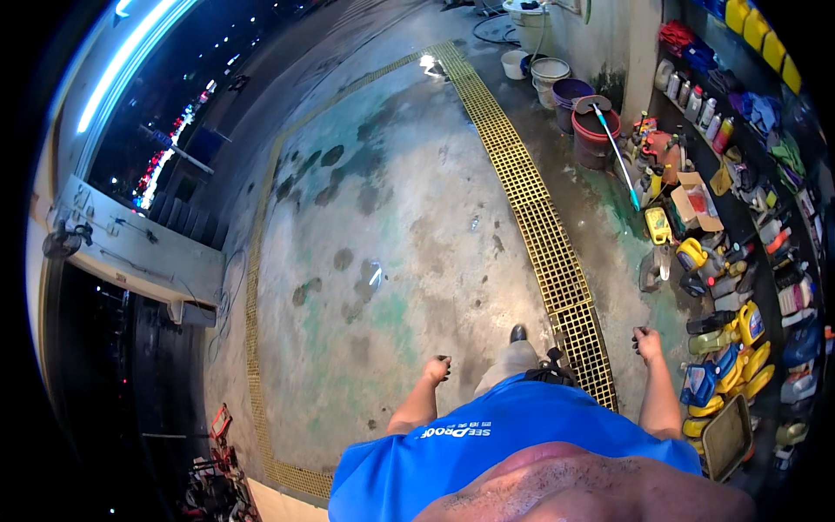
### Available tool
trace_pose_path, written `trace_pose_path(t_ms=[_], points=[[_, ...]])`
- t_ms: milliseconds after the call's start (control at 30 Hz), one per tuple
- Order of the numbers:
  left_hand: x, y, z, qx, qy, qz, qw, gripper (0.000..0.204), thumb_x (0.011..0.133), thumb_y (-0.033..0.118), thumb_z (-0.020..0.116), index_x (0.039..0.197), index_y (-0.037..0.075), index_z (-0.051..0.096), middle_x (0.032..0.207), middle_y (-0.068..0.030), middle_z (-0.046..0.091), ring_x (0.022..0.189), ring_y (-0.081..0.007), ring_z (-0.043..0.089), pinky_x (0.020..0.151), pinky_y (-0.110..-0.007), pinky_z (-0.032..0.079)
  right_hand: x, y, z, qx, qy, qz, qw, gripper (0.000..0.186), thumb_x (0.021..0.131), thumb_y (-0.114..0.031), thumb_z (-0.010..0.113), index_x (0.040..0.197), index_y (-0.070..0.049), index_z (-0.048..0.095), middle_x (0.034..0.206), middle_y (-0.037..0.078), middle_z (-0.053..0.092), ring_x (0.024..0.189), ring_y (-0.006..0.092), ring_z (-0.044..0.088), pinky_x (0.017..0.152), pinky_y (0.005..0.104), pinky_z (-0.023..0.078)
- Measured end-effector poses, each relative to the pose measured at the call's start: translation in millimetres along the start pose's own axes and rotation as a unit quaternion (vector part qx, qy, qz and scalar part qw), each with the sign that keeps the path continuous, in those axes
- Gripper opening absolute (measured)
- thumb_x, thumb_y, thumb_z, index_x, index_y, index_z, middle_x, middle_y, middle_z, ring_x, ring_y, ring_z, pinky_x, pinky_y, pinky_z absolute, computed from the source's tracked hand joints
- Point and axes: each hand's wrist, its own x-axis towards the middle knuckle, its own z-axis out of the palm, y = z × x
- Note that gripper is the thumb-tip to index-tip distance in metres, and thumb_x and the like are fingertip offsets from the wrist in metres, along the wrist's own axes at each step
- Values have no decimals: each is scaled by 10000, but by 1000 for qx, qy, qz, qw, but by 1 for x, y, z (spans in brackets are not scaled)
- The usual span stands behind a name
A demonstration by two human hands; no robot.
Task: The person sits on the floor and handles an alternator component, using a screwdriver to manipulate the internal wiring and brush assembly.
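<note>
My left hand hangs at my left side above the concrete floor. Its fingers are curled in, and nothing sticks out of them. Out to my right, my right hand is curled the same way, just past the yellow floor grating. Neither hand touches anything that I can see. Between them one dark shoe shows ahead of my light trouser leg. The bottles and jugs on the right are nearest to my right hand, but apart from it.
Along the right stand yellow jugs, an open cardboard box and shelves of bottles. A blue-handled pole tool leans on a red bucket. Stacked tires stand at left, and red-framed equipment at lower left.
</note>
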Motion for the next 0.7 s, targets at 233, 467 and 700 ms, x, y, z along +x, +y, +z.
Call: trace_pose_path(t_ms=[233, 467, 700], points=[[64, 137, 65, 112, -66, 14, 991, 359, 902, 298, 574, 1169, 59, 585, 971, -105, 643, 803, -251, 641, 643, -395, 543, -3, 67, -14, -94, 19, 120, 988, 312, 877, -250, 603, 938, 55, 601, 732, 154, 634, 583, 246, 588, 536, 393, 457], [178, 263, 82, 261, -68, -51, 962, 408, 882, 378, 575, 1101, 36, 614, 936, -136, 653, 786, -272, 654, 643, -417, 550, -38, 78, -22, -134, 42, 281, 949, 247, 889, -181, 570, 981, 48, 594, 756, 155, 619, 578, 232, 554, 505, 379, 419], [254, 502, 202, 465, -66, 304, 829, 399, 847, 373, 553, 880, -2, 685, 899, -249, 644, 895, -358, 635, 781, -421, 496, 39, -13, -42, 156, 205, 316, 913, 213, 918, -173, 551, 987, 25, 590, 699, 115, 585, 486, 173, 505, 409, 334, 365]])
